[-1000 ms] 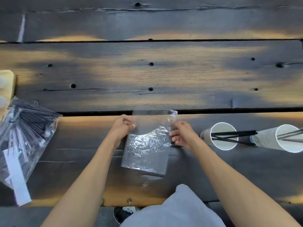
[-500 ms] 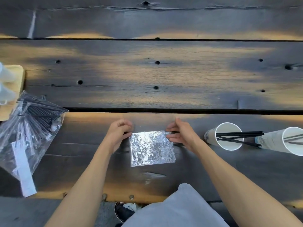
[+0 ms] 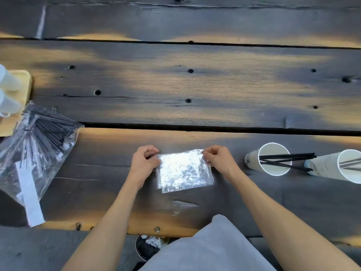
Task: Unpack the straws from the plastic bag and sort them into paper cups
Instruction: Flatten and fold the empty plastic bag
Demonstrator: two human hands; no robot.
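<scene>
A small crinkled clear plastic bag (image 3: 182, 170), folded over and with nothing inside that I can see, lies flat on the dark wooden table. My left hand (image 3: 144, 163) pinches its top left corner and my right hand (image 3: 219, 159) pinches its top right corner. At the left lies a larger clear bag (image 3: 33, 149) full of black straws. To the right, two white paper cups lie on their sides: the nearer cup (image 3: 271, 159) holds a few black straws (image 3: 287, 156), and the far cup (image 3: 340, 166) holds straws too.
A light wooden tray (image 3: 21, 89) with white bottles sits at the far left edge. A white paper strip (image 3: 29, 196) hangs from the straw bag. Below the table's front edge are a grey cloth (image 3: 211, 249) and a dark bin (image 3: 148, 247).
The small bag was held up and unfolded; it has since been folded down and laid flat on the table, with both hands shifting to its top corners.
</scene>
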